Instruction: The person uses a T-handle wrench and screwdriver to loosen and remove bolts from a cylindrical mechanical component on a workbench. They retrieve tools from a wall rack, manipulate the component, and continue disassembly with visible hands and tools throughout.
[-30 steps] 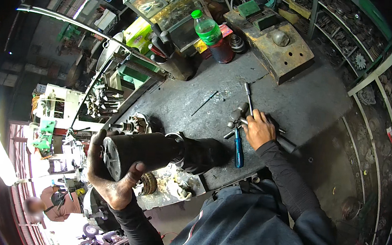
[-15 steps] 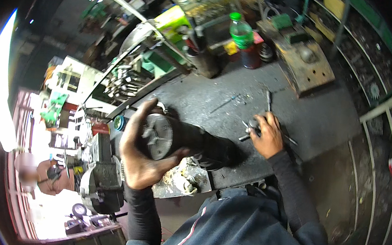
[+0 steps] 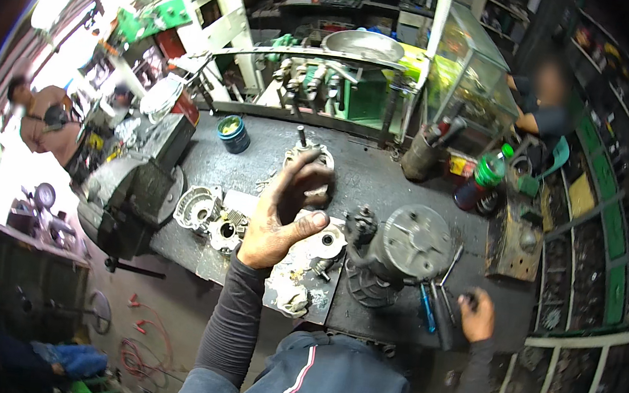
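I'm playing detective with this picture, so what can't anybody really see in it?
In the head view:
Whether the right hand grips anything: curled, blurred fingers hide its palm.
Part of the shafted metal piece: the left hand covers it.
The big dark cylinder's underside: its own body hides it.
Small things inside the glass case: too blurred.

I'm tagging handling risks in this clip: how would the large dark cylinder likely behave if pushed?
The large dark cylinder is probably stiff and fairly heavy, since its body looks like solid metal. It appears to stand on end, so a high push might tip it; its round side could then roll.
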The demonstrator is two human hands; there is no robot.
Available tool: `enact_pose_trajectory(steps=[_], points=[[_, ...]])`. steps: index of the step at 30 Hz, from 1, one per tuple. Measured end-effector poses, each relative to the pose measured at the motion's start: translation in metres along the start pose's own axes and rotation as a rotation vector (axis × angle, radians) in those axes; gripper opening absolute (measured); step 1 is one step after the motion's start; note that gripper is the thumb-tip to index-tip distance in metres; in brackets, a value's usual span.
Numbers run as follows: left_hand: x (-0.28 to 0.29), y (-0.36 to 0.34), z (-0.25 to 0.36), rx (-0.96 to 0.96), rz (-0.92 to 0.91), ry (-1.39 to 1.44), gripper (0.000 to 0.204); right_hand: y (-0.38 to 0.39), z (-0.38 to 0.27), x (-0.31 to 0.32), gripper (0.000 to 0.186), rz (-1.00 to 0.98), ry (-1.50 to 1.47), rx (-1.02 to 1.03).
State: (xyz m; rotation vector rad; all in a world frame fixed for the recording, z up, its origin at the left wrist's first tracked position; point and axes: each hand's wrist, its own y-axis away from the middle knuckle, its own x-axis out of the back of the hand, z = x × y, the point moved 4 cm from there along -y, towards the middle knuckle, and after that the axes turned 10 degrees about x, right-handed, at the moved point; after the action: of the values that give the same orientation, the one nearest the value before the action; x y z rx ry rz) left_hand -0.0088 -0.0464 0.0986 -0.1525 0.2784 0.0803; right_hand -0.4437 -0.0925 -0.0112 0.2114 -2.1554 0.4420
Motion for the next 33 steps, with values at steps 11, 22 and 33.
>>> enact_pose_trajectory(steps=[11,22,33], points=[[0.098,-0.034,-0.062,0.129,0.338,-0.059,0.031,0.053,-0.016,-0.022,0.024,-0.207,-0.022,-0.227],[0.156,-0.116,-0.059,0.033,0.497,0.002,0.021,0.109,-0.03,-0.049,0.025,-0.221,-0.051,-0.492],[0.178,-0.16,-0.063,0.017,0.512,-0.129,0.022,0.12,-0.045,-0.062,0.039,-0.24,0.036,-0.356]])
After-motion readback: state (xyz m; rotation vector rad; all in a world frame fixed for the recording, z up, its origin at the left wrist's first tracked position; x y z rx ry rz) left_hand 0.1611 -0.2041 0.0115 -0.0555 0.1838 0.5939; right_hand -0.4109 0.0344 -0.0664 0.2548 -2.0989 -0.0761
